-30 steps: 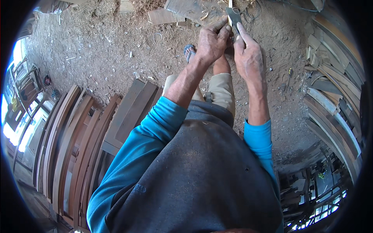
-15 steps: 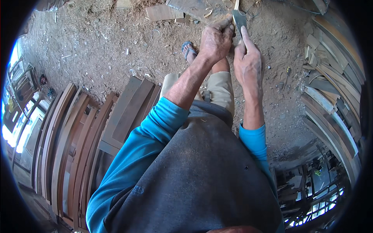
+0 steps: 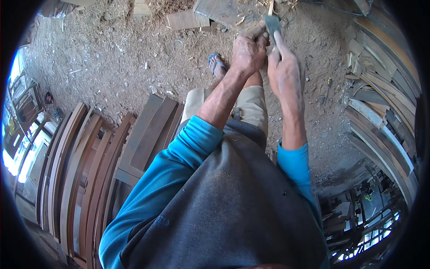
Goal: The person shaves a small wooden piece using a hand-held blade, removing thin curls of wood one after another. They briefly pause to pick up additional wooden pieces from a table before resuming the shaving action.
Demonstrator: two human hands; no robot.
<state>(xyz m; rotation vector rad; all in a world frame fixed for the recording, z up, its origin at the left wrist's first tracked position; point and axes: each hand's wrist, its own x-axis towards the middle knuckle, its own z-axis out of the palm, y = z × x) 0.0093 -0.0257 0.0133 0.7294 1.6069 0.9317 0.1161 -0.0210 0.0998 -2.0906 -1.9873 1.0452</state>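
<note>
At the top of the view my left hand (image 3: pixel 249 53) is closed, its thumb and fingers pinched round a thin pale wooden stick (image 3: pixel 271 7) that points away from me. Just right of it, my right hand (image 3: pixel 286 74) wraps round a tool with a broad flat grey blade (image 3: pixel 272 23), one finger stretched along the blade. The blade lies against or very near the stick, beside my left fingertips. My right hand hides the tool's handle, so its exact kind cannot be told. Curled wood shavings (image 3: pixel 242 20) lie around the stick's far end.
A grey board (image 3: pixel 217 11) and a smaller plank (image 3: pixel 188 20) lie on the dusty ground (image 3: pixel 134 49). Long timber pieces (image 3: pixel 74 175) stand stacked at left. Wood offcuts (image 3: pixel 376 96) pile up at right, with a screwdriver-like tool (image 3: pixel 329 82) nearby.
The blade has shifted a little up and left and turned to show more of its flat side. My right hand is slightly blurred by motion; my left hand keeps its grip.
</note>
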